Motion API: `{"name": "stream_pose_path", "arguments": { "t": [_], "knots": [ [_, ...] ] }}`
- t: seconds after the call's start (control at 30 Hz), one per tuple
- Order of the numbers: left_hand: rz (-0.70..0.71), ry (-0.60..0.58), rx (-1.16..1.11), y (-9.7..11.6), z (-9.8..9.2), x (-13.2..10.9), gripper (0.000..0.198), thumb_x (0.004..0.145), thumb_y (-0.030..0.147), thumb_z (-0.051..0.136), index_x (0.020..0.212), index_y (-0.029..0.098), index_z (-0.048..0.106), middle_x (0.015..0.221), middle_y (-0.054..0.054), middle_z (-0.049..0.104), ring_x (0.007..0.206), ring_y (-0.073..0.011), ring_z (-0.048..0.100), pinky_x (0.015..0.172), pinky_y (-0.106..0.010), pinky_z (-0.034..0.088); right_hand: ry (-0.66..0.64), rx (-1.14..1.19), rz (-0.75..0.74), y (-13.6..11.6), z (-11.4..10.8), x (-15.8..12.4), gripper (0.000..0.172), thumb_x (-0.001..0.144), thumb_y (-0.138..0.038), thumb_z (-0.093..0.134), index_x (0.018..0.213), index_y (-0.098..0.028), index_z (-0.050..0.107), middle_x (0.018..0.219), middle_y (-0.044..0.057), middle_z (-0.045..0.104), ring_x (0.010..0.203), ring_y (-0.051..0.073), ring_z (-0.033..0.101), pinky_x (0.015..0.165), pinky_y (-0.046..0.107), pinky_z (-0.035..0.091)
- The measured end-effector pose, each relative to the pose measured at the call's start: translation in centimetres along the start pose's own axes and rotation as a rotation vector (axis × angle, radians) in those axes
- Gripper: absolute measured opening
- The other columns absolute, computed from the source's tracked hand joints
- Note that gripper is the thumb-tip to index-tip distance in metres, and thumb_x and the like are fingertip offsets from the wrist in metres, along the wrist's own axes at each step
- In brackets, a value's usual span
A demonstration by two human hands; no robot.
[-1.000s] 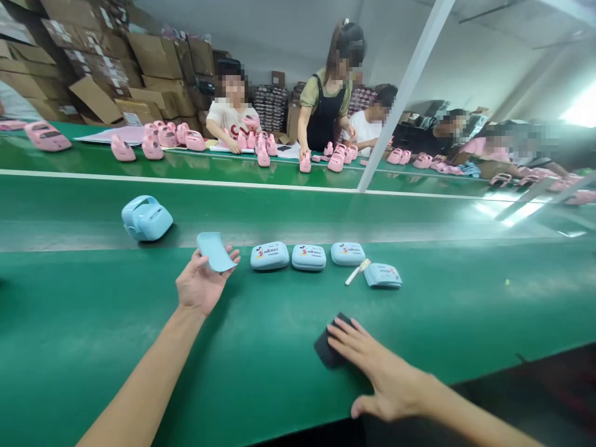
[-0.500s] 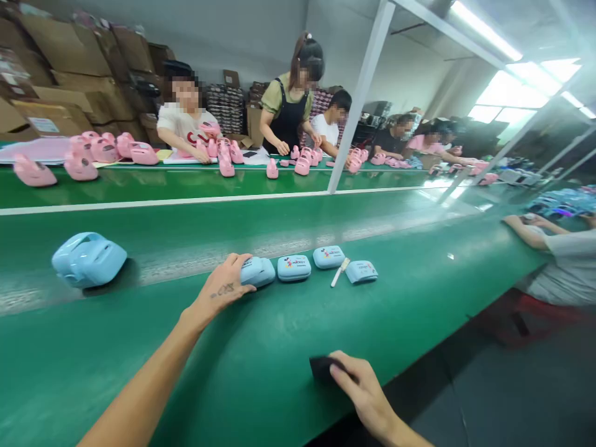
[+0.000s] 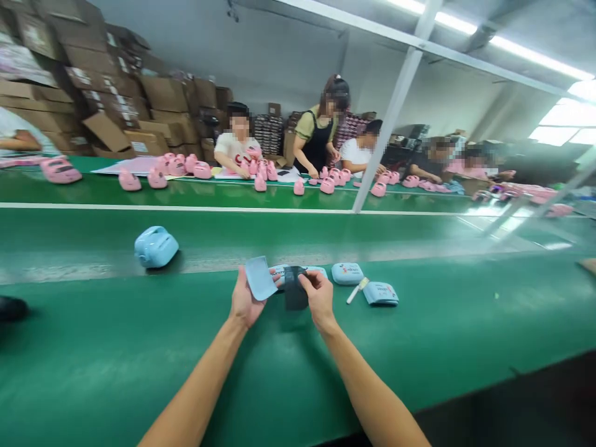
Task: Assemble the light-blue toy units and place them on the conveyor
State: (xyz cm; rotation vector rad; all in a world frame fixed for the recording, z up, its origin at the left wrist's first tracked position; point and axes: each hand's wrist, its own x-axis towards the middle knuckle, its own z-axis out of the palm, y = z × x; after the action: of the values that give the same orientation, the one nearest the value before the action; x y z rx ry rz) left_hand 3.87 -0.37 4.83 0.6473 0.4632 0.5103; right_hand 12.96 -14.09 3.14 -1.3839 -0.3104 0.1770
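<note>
My left hand point(image 3: 245, 297) grips a light blue plastic cover point(image 3: 261, 279), its plain face tilted toward me. My right hand point(image 3: 319, 297) pinches a thin black piece point(image 3: 295, 292), cloth-like or sheet-like, just right of the cover. Behind my hands, two light blue pieces are partly hidden. Farther right lie a light blue cover with a cartoon print point(image 3: 347, 274) and a second printed cover point(image 3: 380, 293). Between these two rests a small white-handled brush point(image 3: 357, 290).
A light blue rounded shell point(image 3: 156, 247) sits on the green table point(image 3: 139, 360) to the left. At the left edge is a dark object point(image 3: 12, 308). Across the table, several people work among pink shells point(image 3: 202, 169). A white post point(image 3: 388, 118) rises beyond the covers.
My left hand has lifted a light blue cover from the row. My right hand has moved up and left with the black piece, close to it. The view has swung left.
</note>
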Motion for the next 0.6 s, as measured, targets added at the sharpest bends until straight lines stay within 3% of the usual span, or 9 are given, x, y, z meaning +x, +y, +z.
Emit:
{"name": "stream_pose_path", "arguments": {
  "t": [0.07, 0.13, 0.23, 0.37, 0.5, 0.6],
  "knots": [
    [0.111, 0.010, -0.010, -1.6, -0.9, -1.1, 0.051, 0.096, 0.054, 0.055, 0.130, 0.016, 0.060, 0.106, -0.014, 0.075, 0.100, -0.0285, 0.074, 0.088, -0.044, 0.061, 0.105, -0.203, -0.214, 0.7, 0.5, 0.3, 0.023, 0.082, -0.045, 0.065, 0.081, -0.022, 0.065, 0.080, 0.007, 0.066, 0.075, 0.022, 0.061, 0.075, 0.037, 0.051],
    [0.169, -0.014, 0.017, -3.3, -1.8, -2.1, 0.061, 0.088, 0.053, 0.070, 0.140, 0.026, 0.054, 0.115, -0.009, 0.075, 0.112, -0.0284, 0.070, 0.094, -0.043, 0.058, 0.116, -0.375, -0.391, 1.6, 0.8, -0.4, 0.020, 0.090, -0.038, 0.056, 0.083, -0.022, 0.066, 0.083, 0.010, 0.067, 0.076, 0.024, 0.061, 0.077, 0.039, 0.051],
    [0.140, -0.052, 0.067, -5.7, -2.9, -3.1, 0.070, 0.078, 0.054, 0.079, 0.141, 0.033, 0.056, 0.126, -0.005, 0.072, 0.128, -0.0283, 0.061, 0.103, -0.039, 0.053, -0.073, -0.526, -0.551, 3.3, 1.6, -2.3, 0.020, 0.093, -0.027, 0.049, 0.085, -0.023, 0.068, 0.083, 0.010, 0.068, 0.076, 0.025, 0.063, 0.075, 0.038, 0.052],
    [0.038, -0.095, 0.061, -7.2, -3.5, -3.2, 0.058, 0.080, 0.055, 0.077, 0.130, 0.028, 0.067, 0.129, -0.007, 0.071, 0.135, -0.0281, 0.055, 0.112, -0.036, 0.046, -0.266, -0.572, -0.583, 4.6, 2.4, -4.2, 0.023, 0.092, -0.024, 0.049, 0.101, -0.023, 0.069, 0.091, 0.010, 0.071, 0.081, 0.025, 0.067, 0.075, 0.037, 0.054],
    [-0.049, -0.114, 0.045, -6.3, -3.6, -2.9, 0.052, 0.075, 0.051, 0.082, 0.117, 0.023, 0.070, 0.115, -0.010, 0.076, 0.122, -0.0324, 0.065, 0.105, -0.042, 0.053, -0.400, -0.401, -0.580, 4.6, 2.0, -4.4, 0.031, 0.091, -0.026, 0.051, 0.119, -0.022, 0.065, 0.105, 0.010, 0.072, 0.092, 0.024, 0.069, 0.084, 0.037, 0.056],
    [0.004, -0.035, 0.057, -5.5, -3.5, -2.9, 0.047, 0.071, 0.030, 0.088, 0.113, 0.023, 0.068, 0.110, -0.007, 0.077, 0.112, -0.0289, 0.070, 0.098, -0.039, 0.057, -0.326, -0.310, -0.591, 4.7, 1.9, -4.2, 0.028, 0.095, -0.022, 0.044, 0.114, -0.023, 0.065, 0.105, 0.010, 0.070, 0.095, 0.024, 0.068, 0.085, 0.038, 0.056]
  ]
}}
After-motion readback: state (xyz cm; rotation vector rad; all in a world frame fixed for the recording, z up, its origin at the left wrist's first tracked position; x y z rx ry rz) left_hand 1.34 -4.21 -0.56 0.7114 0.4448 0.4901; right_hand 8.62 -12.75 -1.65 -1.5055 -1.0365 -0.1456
